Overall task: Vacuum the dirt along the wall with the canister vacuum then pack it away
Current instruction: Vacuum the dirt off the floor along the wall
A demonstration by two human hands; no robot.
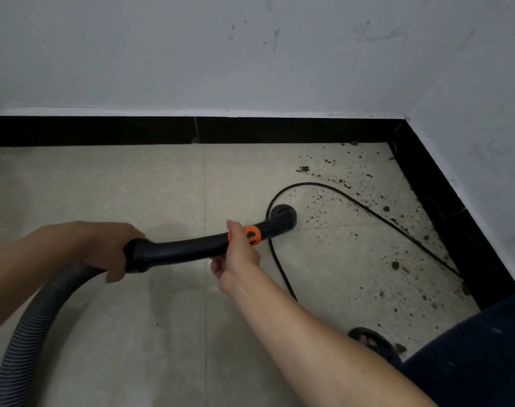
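Head: hands [109,248] [238,254] (both curled) round wand [177,249]

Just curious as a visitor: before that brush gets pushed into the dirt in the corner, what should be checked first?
1. Left hand grips the handle: ok.
2. Right hand holds the handle beside the orange collar: ok.
3. Round brush touching the floor: ok.
4. Black cord out of the brush's way: not ok, it loops around it.
5. Vacuum switched on: cannot tell.
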